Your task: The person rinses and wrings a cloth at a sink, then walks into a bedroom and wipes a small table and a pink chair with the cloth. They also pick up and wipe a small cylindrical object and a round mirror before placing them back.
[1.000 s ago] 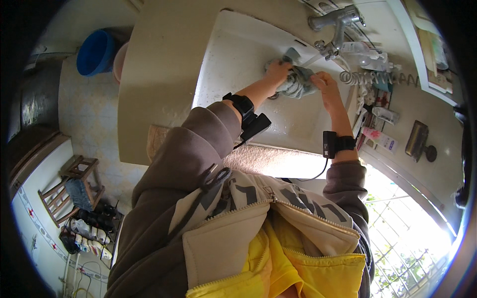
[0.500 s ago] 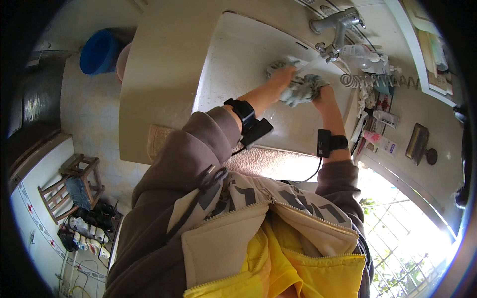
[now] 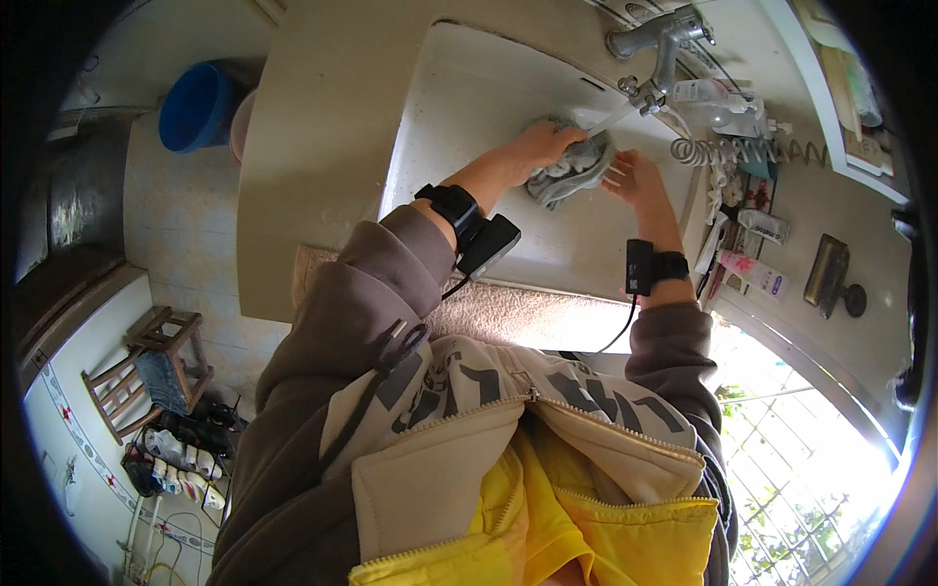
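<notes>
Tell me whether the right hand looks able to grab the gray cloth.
Likely yes: the right hand is close beside the gray cloth in the sink, with nothing visible between them.

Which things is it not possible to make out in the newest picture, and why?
All in the head view:
Underside of the grey-green cloth: hidden by its own folds.
Floor of the sink directly below it: covered by the cloth.
Right hand: fingertips too small and blurred to tell whether they touch the cloth.
Pinkish container: partly hidden by the counter.
</notes>
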Motion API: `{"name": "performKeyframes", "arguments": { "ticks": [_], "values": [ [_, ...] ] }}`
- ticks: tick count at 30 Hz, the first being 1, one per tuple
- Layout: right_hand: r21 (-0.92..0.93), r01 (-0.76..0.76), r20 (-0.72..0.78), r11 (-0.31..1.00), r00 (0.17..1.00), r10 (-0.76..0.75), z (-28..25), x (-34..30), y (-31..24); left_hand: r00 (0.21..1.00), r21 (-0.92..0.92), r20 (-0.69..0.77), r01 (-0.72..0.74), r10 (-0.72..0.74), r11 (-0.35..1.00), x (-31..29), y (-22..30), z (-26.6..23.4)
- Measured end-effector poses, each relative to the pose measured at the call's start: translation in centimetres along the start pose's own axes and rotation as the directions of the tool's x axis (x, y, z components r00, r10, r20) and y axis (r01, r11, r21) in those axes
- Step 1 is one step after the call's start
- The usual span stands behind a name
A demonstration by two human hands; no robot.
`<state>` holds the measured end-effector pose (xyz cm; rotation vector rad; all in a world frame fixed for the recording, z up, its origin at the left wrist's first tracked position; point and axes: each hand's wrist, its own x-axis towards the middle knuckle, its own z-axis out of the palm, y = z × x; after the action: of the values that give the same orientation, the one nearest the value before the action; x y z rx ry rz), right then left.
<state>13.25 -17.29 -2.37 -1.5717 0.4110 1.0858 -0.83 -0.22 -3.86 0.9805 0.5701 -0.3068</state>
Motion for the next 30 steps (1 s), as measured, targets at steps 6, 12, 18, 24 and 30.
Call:
{"name": "performKeyframes", "arguments": {
  "ticks": [6, 12, 18, 24, 30],
  "values": [
    [-0.541, 0.343, 0.250, 0.768, 0.937, -0.242, 2.5, -3.8, 1.7, 0.993, -0.208, -0.044, -0.113, 0.106, 0.972, -2.0, 1.7, 0.2],
    [-0.463, 0.204, 0.166, 0.863, 0.976, -0.141, -0.7, -2.5, -1.4, 0.926, 0.218, -0.282, -0.194, 0.252, 0.957, 0.4, 0.8, -1.9],
    [0.046, 0.245, 0.328, 0.968, 0.912, -0.247, -0.6, -2.6, -0.8, 0.715, 0.624, -0.312, -0.342, 0.626, 0.703, 1.6, -1.0, -2.5],
    [-0.165, 0.332, -0.026, 0.929, 0.940, -0.341, 2.8, -1.8, -1.3, 0.787, 0.354, -0.023, -0.571, 0.617, 0.741, 1.3, -0.6, -1.8],
    [-0.850, 0.518, 0.381, 0.094, 0.729, -0.568, 6.3, -1.6, 1.0, 0.928, -0.067, -0.251, -0.301, 0.276, 0.951, 5.1, -4.3, 0.8]
  ]
}}
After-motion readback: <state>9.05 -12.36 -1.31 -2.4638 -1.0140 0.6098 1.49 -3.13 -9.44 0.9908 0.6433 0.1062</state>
